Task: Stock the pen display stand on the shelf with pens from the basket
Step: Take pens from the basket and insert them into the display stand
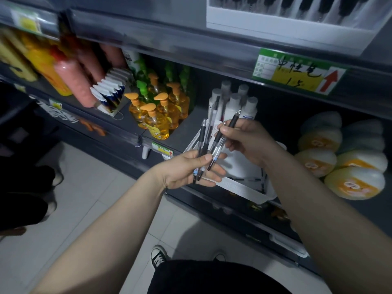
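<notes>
My left hand [191, 170] grips a bunch of several black pens [204, 143] that fan upward from its fingers. My right hand [244, 139] pinches one black pen [228, 128] from that bunch, its tip pointing up and to the right. Both hands hover over a white basket [244, 187] that sits on the dark shelf edge, with a few more pens lying in its bottom. The white pen display stand [292, 24] stands on the shelf above, at the top right, its slots filled with dark pens.
Orange-capped soap bottles [157, 115] and white bottles [235, 102] stand on the shelf behind the basket. Round pale packs [343, 166] are stacked to the right. A green and yellow price tag [297, 73] hangs on the upper shelf rail. Tiled floor lies below.
</notes>
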`<state>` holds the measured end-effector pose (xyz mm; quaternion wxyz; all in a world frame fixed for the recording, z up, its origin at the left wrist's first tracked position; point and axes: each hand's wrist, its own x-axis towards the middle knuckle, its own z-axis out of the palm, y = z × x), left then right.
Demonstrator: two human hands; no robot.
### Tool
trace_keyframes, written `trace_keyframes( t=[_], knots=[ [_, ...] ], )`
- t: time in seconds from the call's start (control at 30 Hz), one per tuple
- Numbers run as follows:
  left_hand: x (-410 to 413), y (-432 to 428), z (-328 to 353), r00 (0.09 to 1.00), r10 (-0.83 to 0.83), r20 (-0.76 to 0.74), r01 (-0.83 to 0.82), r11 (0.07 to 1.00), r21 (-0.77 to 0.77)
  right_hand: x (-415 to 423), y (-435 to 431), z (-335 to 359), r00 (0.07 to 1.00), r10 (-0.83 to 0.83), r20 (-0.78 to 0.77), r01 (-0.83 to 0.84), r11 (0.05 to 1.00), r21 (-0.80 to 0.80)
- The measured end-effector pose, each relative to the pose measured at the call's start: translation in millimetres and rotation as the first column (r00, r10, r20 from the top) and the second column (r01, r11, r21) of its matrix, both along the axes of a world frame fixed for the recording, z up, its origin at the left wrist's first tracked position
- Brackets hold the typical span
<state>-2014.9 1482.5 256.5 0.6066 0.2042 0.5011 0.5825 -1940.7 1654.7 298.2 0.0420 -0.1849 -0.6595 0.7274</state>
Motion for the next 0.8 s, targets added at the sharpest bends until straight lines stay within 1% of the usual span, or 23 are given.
trace_keyframes(
  t=[0.1,0.2,0.27,0.4,0.53,0.67,0.73,0.8],
  knots=[
    [0.2,-2.4,1.9,1.0,-0.009,-0.013,0.009,1.0,-0.01,-2.0,-1.1,2.9,1.0,0.024,0.015,-0.024,0.999,0.042],
    [2.3,-2.8,0.9,1.0,0.004,0.008,-0.004,1.0,0.006,-3.0,-4.2,5.9,0.998,0.039,0.041,-0.042,0.996,0.079],
    [3.0,-4.3,0.2,0.999,0.023,0.033,-0.023,1.0,0.013,-2.7,-6.3,6.8,0.999,0.032,0.037,-0.035,0.997,0.073],
    [4.4,-6.9,-0.2,0.998,0.018,0.054,-0.021,0.999,0.045,-2.8,-12.7,9.5,0.999,0.032,-0.022,-0.032,0.999,0.012],
    [3.6,-12.5,-0.9,0.998,-0.025,0.06,0.018,0.994,0.104,-6.9,-26.9,14.6,1.0,0.016,-0.014,-0.016,0.998,0.054],
    [-4.8,-28.2,4.1,0.996,-0.051,0.073,0.042,0.992,0.123,-15.7,-43.3,20.0,1.0,0.014,-0.011,-0.013,0.999,0.051],
    [-12.5,-39.6,7.9,0.995,-0.051,0.089,0.037,0.989,0.146,-21.7,-56.1,23.9,0.999,0.033,-0.004,-0.032,0.997,0.074],
    [-21.3,-51.2,11.8,0.995,-0.03,0.092,0.015,0.986,0.165,-28.0,-73.1,27.7,0.998,0.059,0.0,-0.059,0.996,0.061]
  ],
)
